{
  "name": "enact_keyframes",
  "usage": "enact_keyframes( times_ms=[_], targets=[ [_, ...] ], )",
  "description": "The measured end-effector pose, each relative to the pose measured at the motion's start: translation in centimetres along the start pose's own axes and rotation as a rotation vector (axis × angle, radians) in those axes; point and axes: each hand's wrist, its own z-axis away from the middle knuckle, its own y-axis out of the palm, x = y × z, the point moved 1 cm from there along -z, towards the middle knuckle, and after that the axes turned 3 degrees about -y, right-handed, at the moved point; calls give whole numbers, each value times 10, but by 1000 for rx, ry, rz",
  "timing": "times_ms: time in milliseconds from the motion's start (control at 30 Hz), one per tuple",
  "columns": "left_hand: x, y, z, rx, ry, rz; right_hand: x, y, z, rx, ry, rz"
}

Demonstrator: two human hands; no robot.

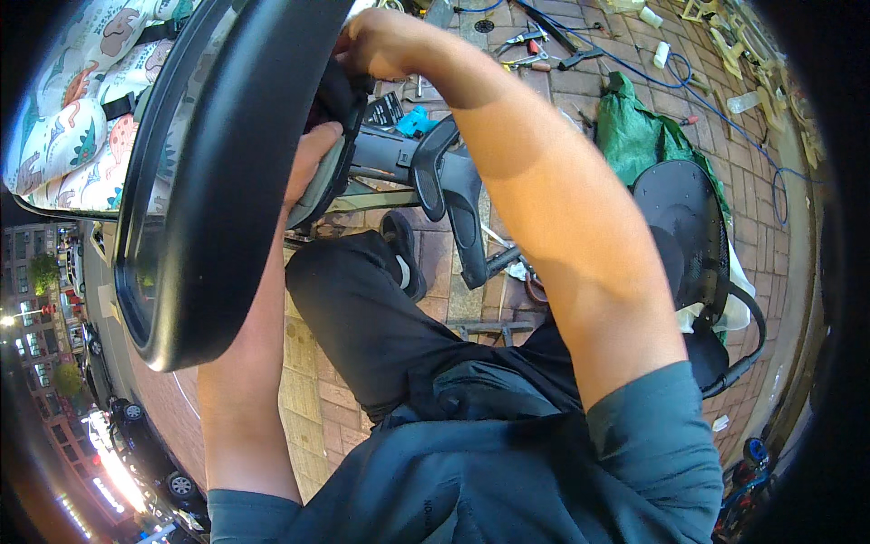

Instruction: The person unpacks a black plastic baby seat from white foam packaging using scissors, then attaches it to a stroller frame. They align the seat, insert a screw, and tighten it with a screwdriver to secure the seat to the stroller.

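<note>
A large black plastic panel with a rounded rim (258, 170) rises in front of me at the left, beside a dinosaur-print padded seat (61, 129) with black straps. Behind the panel, my left hand (316, 156) rests at a grey and black padded part (326, 187), thumb showing and fingers hidden. My right hand (380, 44) reaches over to the panel's far side, bent at the wrist; its fingertips are mostly hidden, so what it holds cannot be told. Below the hands, a grey frame tube with black plastic brackets (428, 170) extends to the right.
Pliers and other hand tools (527, 47) lie on the brick paving, near a blue cable (720, 112). A green sack (629, 115) lies right of my right arm, above a black mesh-backed chair (686, 224). A turquoise item (416, 122) lies past the tube.
</note>
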Motion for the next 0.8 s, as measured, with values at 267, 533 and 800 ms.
enact_keyframes(
  times_ms=[267,533,800],
  targets=[
    [-44,-10,17,87,-105,-724,-14,1,-39,506,59,100],
    [-56,-34,5,-168,-26,-919,8,-10,-33,553,90,41],
    [-54,-14,8,-161,108,-1322,15,-17,-20,586,177,-85]
  ],
)
